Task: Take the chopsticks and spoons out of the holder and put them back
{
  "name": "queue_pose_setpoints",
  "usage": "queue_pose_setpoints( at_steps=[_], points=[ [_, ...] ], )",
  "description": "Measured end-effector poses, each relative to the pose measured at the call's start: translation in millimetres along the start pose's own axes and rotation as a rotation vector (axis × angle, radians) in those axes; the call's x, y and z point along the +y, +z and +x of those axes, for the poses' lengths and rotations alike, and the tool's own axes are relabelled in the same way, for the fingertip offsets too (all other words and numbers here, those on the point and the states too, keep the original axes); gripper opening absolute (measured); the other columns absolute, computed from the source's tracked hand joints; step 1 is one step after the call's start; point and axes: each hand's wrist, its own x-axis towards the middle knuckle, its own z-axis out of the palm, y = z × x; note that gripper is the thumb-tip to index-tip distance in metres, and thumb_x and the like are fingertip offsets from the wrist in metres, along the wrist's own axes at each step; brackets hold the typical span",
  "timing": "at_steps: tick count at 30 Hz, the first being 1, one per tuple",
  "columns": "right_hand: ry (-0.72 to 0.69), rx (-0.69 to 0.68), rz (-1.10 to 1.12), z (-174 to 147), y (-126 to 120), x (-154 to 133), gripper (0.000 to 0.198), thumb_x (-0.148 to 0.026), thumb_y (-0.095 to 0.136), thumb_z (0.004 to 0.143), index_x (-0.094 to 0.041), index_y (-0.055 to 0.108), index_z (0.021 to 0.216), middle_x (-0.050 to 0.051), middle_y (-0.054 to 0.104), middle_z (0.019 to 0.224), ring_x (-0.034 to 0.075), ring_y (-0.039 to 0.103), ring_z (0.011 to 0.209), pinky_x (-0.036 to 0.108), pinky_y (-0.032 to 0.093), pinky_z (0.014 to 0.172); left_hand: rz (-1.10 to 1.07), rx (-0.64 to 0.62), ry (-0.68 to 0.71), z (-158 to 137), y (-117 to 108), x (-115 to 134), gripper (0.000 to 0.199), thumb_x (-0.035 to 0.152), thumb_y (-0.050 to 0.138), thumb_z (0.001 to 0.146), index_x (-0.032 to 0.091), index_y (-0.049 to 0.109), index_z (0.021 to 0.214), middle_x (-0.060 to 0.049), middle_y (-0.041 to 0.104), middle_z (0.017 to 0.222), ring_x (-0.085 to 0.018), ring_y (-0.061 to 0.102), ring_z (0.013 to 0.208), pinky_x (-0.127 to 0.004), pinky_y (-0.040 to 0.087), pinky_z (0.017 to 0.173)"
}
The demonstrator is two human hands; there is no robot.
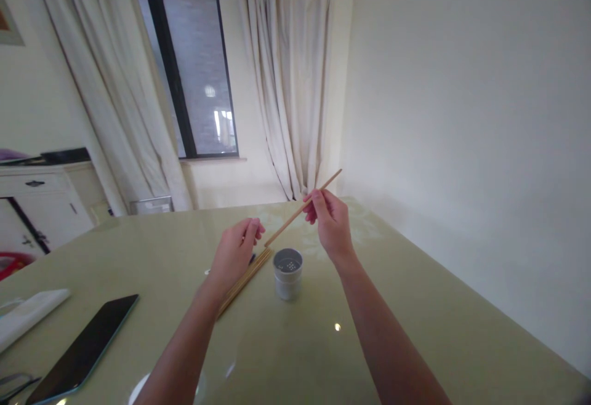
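A single wooden chopstick (289, 220) is pinched between the thumb and fingers of my right hand (330, 217), slanting up to the right above the table. My left hand (237, 246) hovers to the left of its lower end, fingers curled together with nothing visible in them. Below, several more chopsticks (247, 282) lie side by side on the table, partly covered by my left forearm. Just right of them stands an upright grey chopstick holder (287, 282), with small holes in its bottom and no chopsticks inside.
The pale green table (369, 356) reaches the wall on the right. At the left lie a dark-screened tablet or phone (87, 346) and a white object (32, 316). Part of a small dark blue item (252, 258) shows behind my left hand. Curtains (295, 85) hang beyond the table.
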Motion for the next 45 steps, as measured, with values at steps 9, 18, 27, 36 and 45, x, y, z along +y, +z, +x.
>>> queue_pose_setpoints(
  at_steps=[9,18,27,36,45],
  points=[
    [0.111,-0.065,-0.194,7,-16,27,0.034,-0.053,0.074,0.089,-0.02,0.069,0.083,0.002,0.072,0.067,0.018,0.07,0.058,0.026,0.054,0.055,0.534,-0.451,-0.23,-8,36,-76,0.011,0.023,0.064,0.091,0.02,0.074,0.09,-0.008,0.08,0.1,-0.025,0.073,0.095,-0.03,0.045,0.077],
    [0.299,-0.355,-0.488,-1,-4,48,0.027,-0.026,0.059,0.101,-0.02,0.068,0.077,0.003,0.078,0.076,0.015,0.076,0.06,0.023,0.052,0.061,0.611,-0.499,-0.304,-10,43,-85,0.012,0.026,0.065,0.092,0.02,0.075,0.096,-0.012,0.079,0.106,-0.028,0.073,0.099,-0.033,0.047,0.079],
    [0.34,-0.425,-0.599,-9,1,56,0.018,-0.019,0.066,0.099,-0.019,0.069,0.081,0.001,0.081,0.075,0.013,0.074,0.056,0.023,0.05,0.061,0.608,-0.5,-0.303,-15,48,-78,0.01,0.025,0.07,0.087,0.02,0.076,0.094,-0.013,0.079,0.107,-0.028,0.074,0.103,-0.032,0.049,0.082],
    [0.366,-0.385,-0.71,-9,-3,57,0.035,-0.028,0.071,0.098,-0.02,0.069,0.064,0.002,0.076,0.061,0.013,0.067,0.048,0.024,0.044,0.053,0.403,-0.315,-0.266,0,23,-51,0.02,0.034,0.06,0.092,0.02,0.072,0.086,-0.011,0.081,0.09,-0.026,0.074,0.084,-0.033,0.049,0.074],
    [0.158,-0.39,-0.173,-6,7,6,0.027,-0.038,0.059,0.103,-0.019,0.074,0.09,0.002,0.078,0.082,0.012,0.067,0.058,0.023,0.05,0.057,-0.384,-0.05,0.024,1,0,21,0.027,0.047,0.075,0.084,0.02,0.073,0.087,-0.003,0.077,0.081,-0.016,0.065,0.068,-0.026,0.049,0.063]
  ],
)
